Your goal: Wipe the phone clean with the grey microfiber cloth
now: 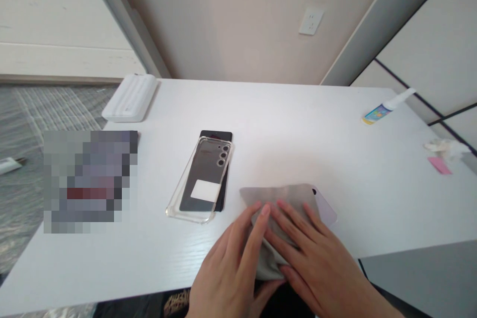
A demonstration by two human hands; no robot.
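A grey cloth (274,261) lies over a flat, pale lilac device (328,211) with rounded corners, perhaps a tablet. One dark camera-like dot shows near its far right corner; most of the device is covered. My left hand (231,268) is at the left and near side, fingers over the cloth and thumb low at the near edge, gripping device and cloth together. My right hand (316,258) rests flat on the cloth, its fingers stretched out and slightly apart. Left of my hands, a clear phone case (177,203) lies askew on a dark phone (216,135).
A white box-like case (130,99) stands at the far left corner of the white table (283,119). Below it lies a blurred-out item (93,179). On the right are a small tube with a nozzle (378,114), a pink slip (439,165) and crumpled white material (445,148).
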